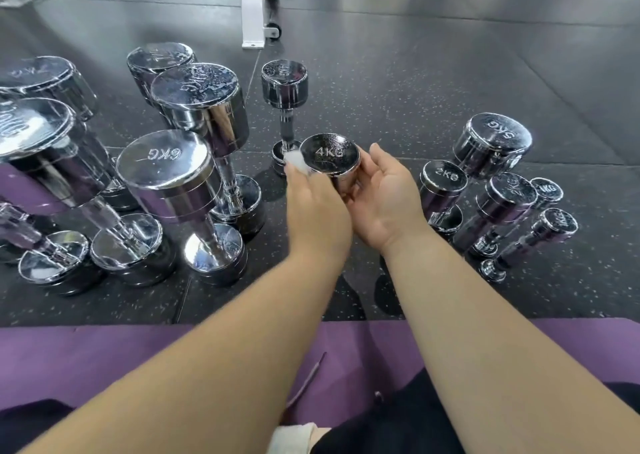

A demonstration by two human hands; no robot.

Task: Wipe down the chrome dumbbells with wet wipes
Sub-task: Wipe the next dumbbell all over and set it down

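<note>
**Chrome 4KG dumbbell held up and wiped at the rim**

Chrome caught the light everywhere on the dark speckled rubber floor (pixel 398 107), where the dumbbells stood on end in two loose groups. Between the groups, the short chrome dumbbell stamped 4KG (pixel 329 154) was off the floor and upright in the person's hands, its stamped face towards the camera.

The left hand (pixel 311 204) had its fingers curled round a crumpled white wet wipe (pixel 297 162) and pressed it against the left rim of the top head. The right hand (pixel 384 197) cupped that head from the right – palm turned inward, thumb up beside the rim, fingers wrapped round the far side and out of sight. The handle and lower head were hidden behind both hands.

To the left stood the bigger weights, among them a large chrome dumbbell marked 6KG (pixel 166 162). Just behind the wipe rose a slim chrome dumbbell (pixel 284 83), its marking too blurred to read. To the right were smaller ones – a chrome dumbbell marked 5KG (pixel 493 142) and a chrome dumbbell marked 2KG (pixel 443 180) among them.

Both bare forearms reached out over a purple foam mat (pixel 104 356). A white metal equipment leg (pixel 254 6) with small castors stood farther back.
</note>
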